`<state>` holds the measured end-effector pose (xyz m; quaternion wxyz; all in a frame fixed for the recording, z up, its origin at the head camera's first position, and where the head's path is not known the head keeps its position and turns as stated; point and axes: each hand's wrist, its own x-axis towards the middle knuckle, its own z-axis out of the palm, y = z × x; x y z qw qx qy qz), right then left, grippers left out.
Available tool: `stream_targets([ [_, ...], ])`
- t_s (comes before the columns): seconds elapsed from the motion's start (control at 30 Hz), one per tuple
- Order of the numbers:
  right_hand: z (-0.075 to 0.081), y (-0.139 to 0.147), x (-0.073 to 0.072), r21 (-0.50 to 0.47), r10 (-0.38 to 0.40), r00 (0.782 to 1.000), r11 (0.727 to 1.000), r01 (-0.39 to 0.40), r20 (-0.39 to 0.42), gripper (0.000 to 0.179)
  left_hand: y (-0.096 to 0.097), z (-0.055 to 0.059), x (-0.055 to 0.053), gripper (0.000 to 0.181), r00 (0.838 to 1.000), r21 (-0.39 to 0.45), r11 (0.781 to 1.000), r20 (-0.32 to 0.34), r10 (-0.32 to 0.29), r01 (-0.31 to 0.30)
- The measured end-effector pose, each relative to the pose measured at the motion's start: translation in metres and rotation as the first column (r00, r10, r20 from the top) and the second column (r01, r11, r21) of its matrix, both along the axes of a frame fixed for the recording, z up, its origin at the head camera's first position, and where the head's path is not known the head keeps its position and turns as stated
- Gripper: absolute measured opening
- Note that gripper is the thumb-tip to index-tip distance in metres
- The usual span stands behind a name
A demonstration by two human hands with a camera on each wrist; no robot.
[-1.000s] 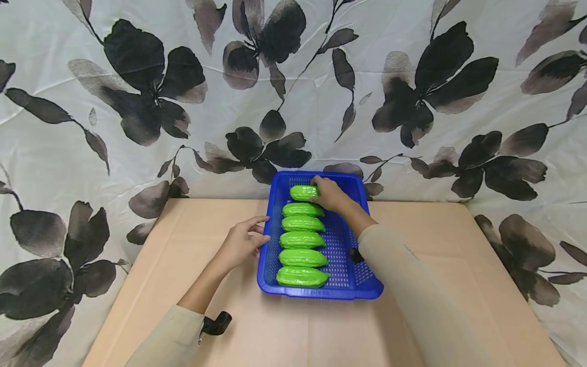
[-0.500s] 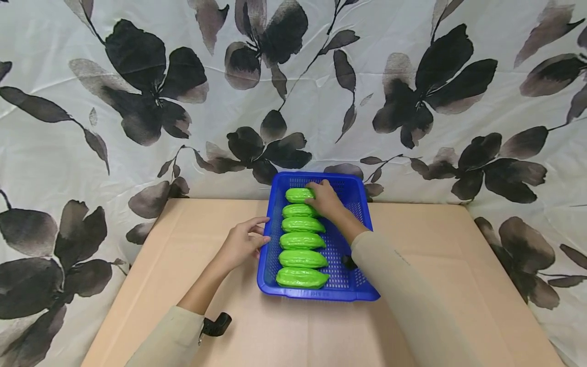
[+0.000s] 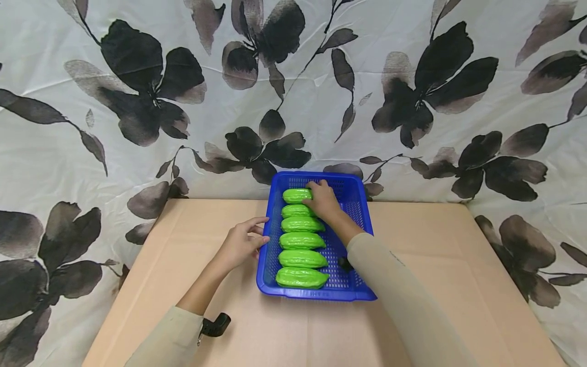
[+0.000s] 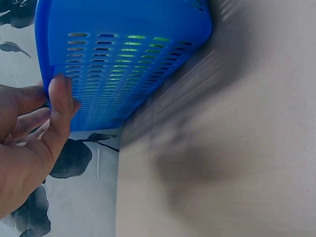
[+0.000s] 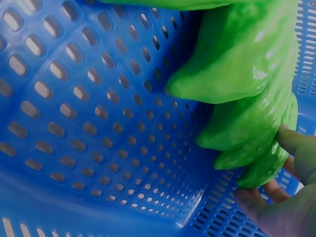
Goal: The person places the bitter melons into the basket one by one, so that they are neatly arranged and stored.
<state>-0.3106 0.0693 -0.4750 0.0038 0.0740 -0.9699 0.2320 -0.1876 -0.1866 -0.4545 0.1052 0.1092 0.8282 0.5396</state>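
Observation:
A row of several shiny green bitter gourds (image 3: pixel 300 258) lies crosswise in a blue plastic basket (image 3: pixel 362 293), along its left side. My right hand (image 3: pixel 324 201) grips the farthest bitter gourd (image 3: pixel 296 195) at its right end. The right wrist view shows the thumb and fingers of the right hand (image 5: pixel 291 197) around that gourd's tip (image 5: pixel 261 173). At the left wall, my left hand (image 3: pixel 240 242) holds the basket's rim. In the left wrist view, the left hand (image 4: pixel 29 143) has one digit against the outer wall and others at the rim.
The basket stands on a light brown tabletop (image 3: pixel 192 224), near its back edge. Behind hangs a white cloth with dark flowers (image 3: pixel 339 127). Inside the basket, the perforated floor (image 5: pixel 98 103) shows to the right of the gourds. A black wrist camera (image 3: pixel 216 324) sits on the left sleeve.
My right hand has moved slightly left and toward me, with the farthest bitter gourd shifting left and closer to the row. The left hand stays at the rim.

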Motion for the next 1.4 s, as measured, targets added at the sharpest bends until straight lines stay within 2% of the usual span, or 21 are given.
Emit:
stream_targets([
  [0.5, -0.003, 0.005, 0.002, -0.063, -0.028, 0.998, 0.997, 0.031, 0.049, 0.052, 0.002, -0.002, 0.001, 0.054, 1.000, 0.002, 1.000, 0.002, -0.008, 0.008],
  [0.73, 0.005, 0.015, 0.005, -0.089, 0.000, 0.999, 0.996, 0.004, 0.045, 0.052, 0.004, -0.001, 0.000, 0.054, 1.000, -0.010, 1.000, -0.003, -0.006, 0.006],
  [0.9, 0.022, 0.024, 0.006, -0.140, 0.063, 0.998, 0.988, -0.059, 0.023, 0.050, 0.004, -0.002, -0.001, 0.054, 1.000, -0.005, 1.000, -0.004, -0.010, 0.010],
  [1.13, 0.058, 0.037, 0.014, -0.183, 0.136, 0.991, 0.974, -0.136, -0.009, 0.050, 0.002, 0.001, -0.002, 0.055, 1.000, -0.023, 1.000, 0.000, -0.014, 0.014],
  [1.27, 0.082, 0.045, 0.024, -0.175, 0.165, 0.984, 0.969, -0.176, -0.073, 0.051, 0.000, 0.002, -0.001, 0.054, 1.000, -0.036, 0.999, -0.010, -0.013, 0.012],
  [1.4, 0.101, 0.058, 0.041, -0.186, 0.167, 0.976, 0.964, -0.192, -0.141, 0.051, -0.003, 0.000, 0.001, 0.055, 0.999, -0.064, 0.998, -0.040, -0.018, 0.016],
])
